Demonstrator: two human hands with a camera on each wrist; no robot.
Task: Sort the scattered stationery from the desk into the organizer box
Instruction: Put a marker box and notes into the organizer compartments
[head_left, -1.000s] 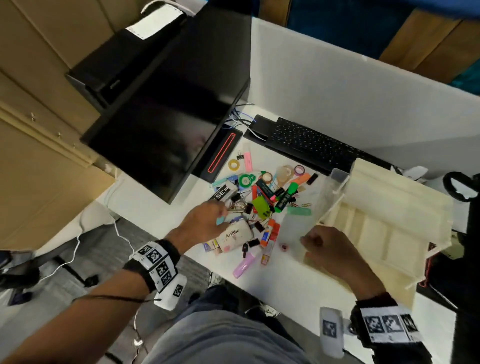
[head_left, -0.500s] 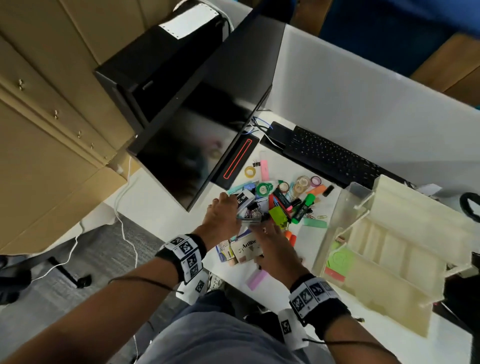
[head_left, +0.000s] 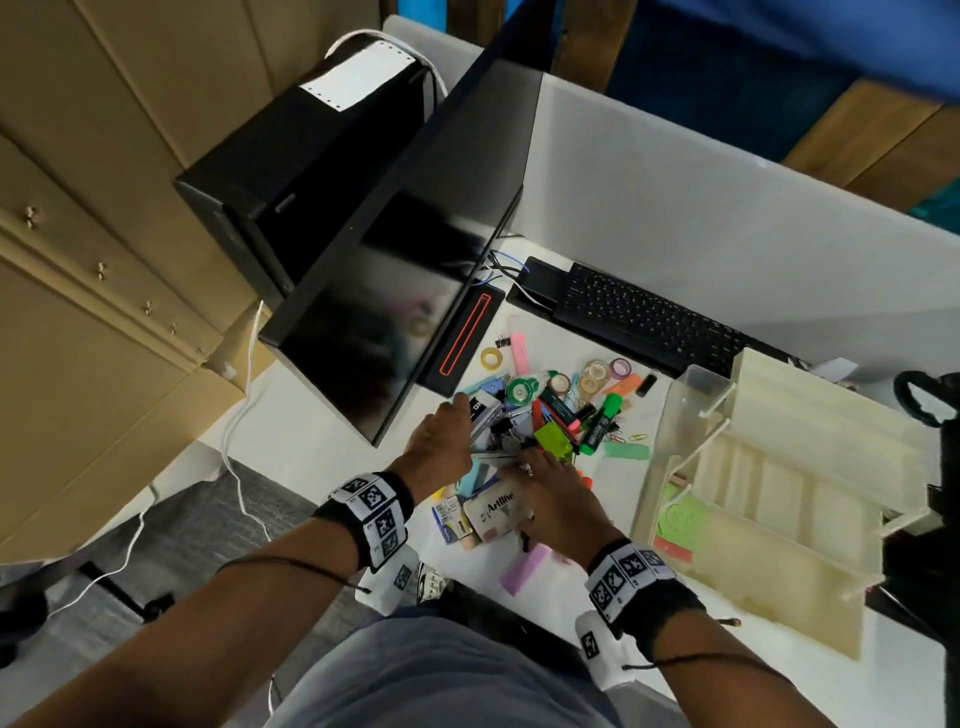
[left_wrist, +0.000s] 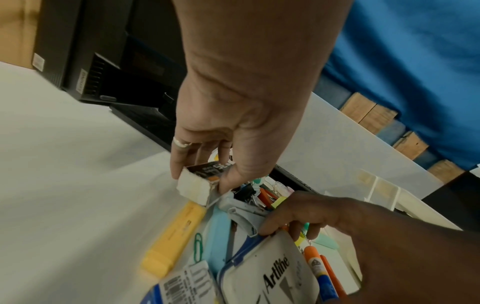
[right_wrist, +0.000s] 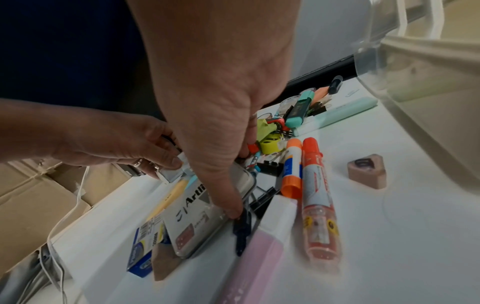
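Stationery (head_left: 550, 426) lies in a loose multicoloured heap on the white desk (head_left: 332, 452), between the monitor base and the organizer box (head_left: 779, 499) — a cream, translucent plastic box with ribbed compartments, lid tilted open, standing just right of the heap. Heap contents: tape rolls, highlighters, binder clips, paper clips, flat pastel erasers.

Left hand (left_wrist: 233, 131): thumb and fingers pinch a small rectangular cardboard box (left_wrist: 200, 183), black printed top, white end flap, at the heap's left edge. A ring shows on one finger.

Right hand (right_wrist: 221, 115): fingers curled down into the heap beside the left hand, thumb tip touching a black binder clip (right_wrist: 242, 224) next to the Artline tin (right_wrist: 205, 209) — flat, rounded corners, pale lid with black lettering. Whether the fingers actually grip something I cannot tell; they are hidden in the clutter.

Near the right hand: an orange-capped glue stick (right_wrist: 293, 166), a red marker (right_wrist: 319, 197), a pink eraser (right_wrist: 259, 257), and, apart, a tan triangular sharpener (right_wrist: 367, 171).
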